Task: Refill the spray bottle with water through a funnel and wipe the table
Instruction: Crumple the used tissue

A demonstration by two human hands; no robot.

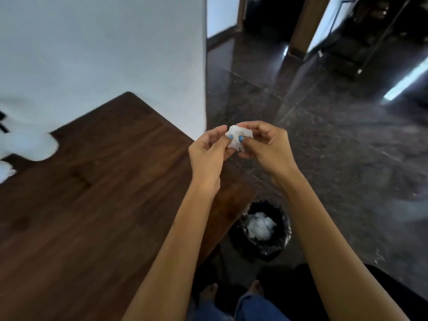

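Observation:
A crumpled white tissue is pinched between both hands, held in the air past the right end of the dark wooden table. My left hand grips its left side with thumb and fingers. My right hand grips its right side. No spray bottle or funnel shows clearly; blurred white shapes lie at the table's far left edge.
A small black-lined waste bin holding white crumpled tissues stands on the dark polished floor below my hands, beside the table's right end. A white wall rises behind the table. My bare feet and jeans show at the bottom.

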